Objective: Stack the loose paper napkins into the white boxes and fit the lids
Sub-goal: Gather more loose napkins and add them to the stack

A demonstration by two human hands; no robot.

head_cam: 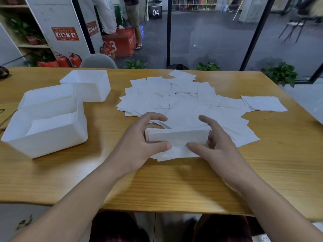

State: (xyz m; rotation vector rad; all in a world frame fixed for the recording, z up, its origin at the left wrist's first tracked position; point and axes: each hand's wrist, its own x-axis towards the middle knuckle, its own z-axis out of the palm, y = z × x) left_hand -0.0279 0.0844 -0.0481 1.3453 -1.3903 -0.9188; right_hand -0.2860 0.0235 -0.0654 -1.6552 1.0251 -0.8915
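Napkins (50,124) in near box (43,145); far box (90,88) contents unseen; both hands' grip clamped on napkin stack (176,136).

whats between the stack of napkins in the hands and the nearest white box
In the head view, only bare wooden table lies between the napkin stack, held by the left hand and right hand, and the nearest white box.

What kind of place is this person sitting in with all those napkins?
Probably an office or shared studio, not a home. A wooden table stands by a glass wall facing an open hall; red fire extinguishers line the floor, and a black box marked 04 suggests numbered stations.
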